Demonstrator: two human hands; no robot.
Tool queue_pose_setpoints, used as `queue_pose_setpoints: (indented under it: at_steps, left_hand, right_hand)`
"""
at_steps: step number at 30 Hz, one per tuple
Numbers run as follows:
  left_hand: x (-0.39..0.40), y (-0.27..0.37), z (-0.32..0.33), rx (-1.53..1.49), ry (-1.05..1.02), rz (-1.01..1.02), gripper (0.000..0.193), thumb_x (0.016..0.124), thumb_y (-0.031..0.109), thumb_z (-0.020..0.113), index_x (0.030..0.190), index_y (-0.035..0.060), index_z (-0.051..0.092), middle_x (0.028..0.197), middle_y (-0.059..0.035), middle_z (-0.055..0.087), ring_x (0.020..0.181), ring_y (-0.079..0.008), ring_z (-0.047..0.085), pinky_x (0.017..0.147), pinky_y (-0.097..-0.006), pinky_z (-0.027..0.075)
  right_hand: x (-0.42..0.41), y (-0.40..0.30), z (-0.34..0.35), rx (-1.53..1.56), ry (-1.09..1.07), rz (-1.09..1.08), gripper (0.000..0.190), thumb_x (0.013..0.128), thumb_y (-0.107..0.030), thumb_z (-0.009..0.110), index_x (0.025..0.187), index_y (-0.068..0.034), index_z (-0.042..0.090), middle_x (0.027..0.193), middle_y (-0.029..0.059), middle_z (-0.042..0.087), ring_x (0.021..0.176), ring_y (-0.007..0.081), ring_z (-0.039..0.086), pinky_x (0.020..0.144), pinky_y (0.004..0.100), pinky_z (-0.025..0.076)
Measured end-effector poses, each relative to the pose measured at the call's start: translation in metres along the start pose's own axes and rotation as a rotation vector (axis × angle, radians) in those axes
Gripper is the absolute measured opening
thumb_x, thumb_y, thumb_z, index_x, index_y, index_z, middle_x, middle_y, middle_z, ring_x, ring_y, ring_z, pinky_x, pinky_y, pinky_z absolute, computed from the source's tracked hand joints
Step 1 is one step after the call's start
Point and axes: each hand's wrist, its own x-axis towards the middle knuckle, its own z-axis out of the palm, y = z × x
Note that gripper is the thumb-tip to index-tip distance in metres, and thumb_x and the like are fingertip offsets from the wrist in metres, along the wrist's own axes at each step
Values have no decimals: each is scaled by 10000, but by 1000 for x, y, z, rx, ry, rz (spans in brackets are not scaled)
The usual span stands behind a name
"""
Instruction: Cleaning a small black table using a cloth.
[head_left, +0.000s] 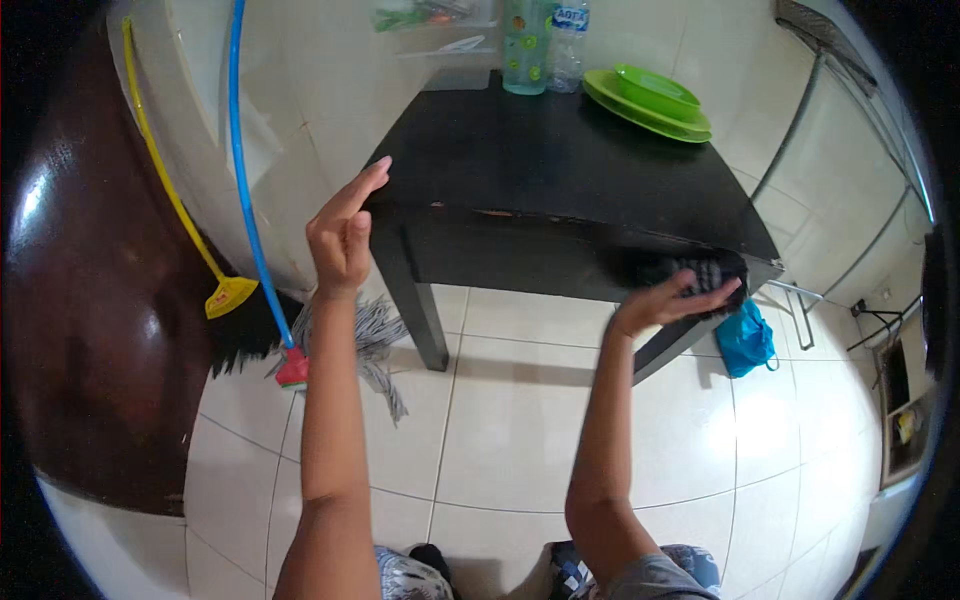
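A black wooden table (525, 165) stands before me, its front edge scuffed to bare wood in places. My left hand (343, 232) is at the table's front left corner, holding nothing, fingers extended; whether it touches the edge I cannot tell. Against the right part of the front edge, my right hand (670, 298) holds a dark, blurred cloth (705, 271) with a lighter pattern. Its fingers lie under and along the cloth.
On the table's back are a patterned green bottle (527, 45), a plastic water bottle (568, 49) and green plates (645, 112) with a green bowl (658, 91). A yellow-handled broom (231, 296) and a blue-handled mop (244, 172) stand left. A blue bag (745, 341) is right.
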Motion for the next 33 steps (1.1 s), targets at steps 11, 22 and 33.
queue_pose_setpoints:
  at_steps: [11,22,33]
  left_hand:
    - [-22,-12,2,549,-106,179,648,922,592,184,1316,185,500,1422,-58,396,1350,-316,286,1086,-550,116]
    - [-31,-22,18,509,-12,136,719,910,617,147,1326,135,481,1418,-67,398,1357,-334,258,1084,-568,89]
    - [-51,-23,17,560,-77,112,763,886,654,182,1422,126,314,1477,-131,269,1377,-385,163,1072,-586,77]
  right_hand:
    - [-109,-29,13,-190,-731,-838,588,819,-106,510,1349,-350,432,1333,-23,499,1371,257,249,1086,541,76]
    - [-6,26,-3,-186,-156,-206,540,942,-290,433,1413,-63,300,1453,136,325,1351,400,217,1067,568,25]
    - [3,110,-84,-617,-249,-202,550,922,-335,440,1420,-137,315,1472,230,223,1357,420,196,1033,615,106]
